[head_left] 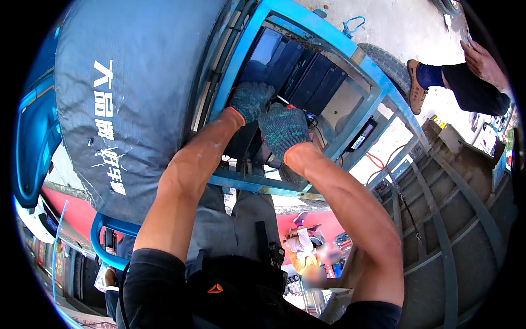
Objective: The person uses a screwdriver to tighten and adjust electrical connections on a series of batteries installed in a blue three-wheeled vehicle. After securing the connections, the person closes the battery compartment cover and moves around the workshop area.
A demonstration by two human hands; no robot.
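Observation:
Inside a blue metal frame [353, 47] sit several dark battery-like boxes [268, 55]. My left hand [249, 101], in a grey-green knitted glove, curls its fingers at the near edge of these boxes; what it grips is hidden. Just right of it, my right hand [283, 129], gloved alike, is closed around a red-handled tool [290, 107] with a thin light shaft pointing toward the left hand. Wires [319, 134] run beside and below the right hand.
A padded dark seat [148, 49] fills the left. A slatted metal bed [449, 230] lies lower right. Another person's sandalled foot [416, 88] and bare hand [481, 60] are at upper right, beside a tire [386, 63]. More people [301, 247] appear below the frame.

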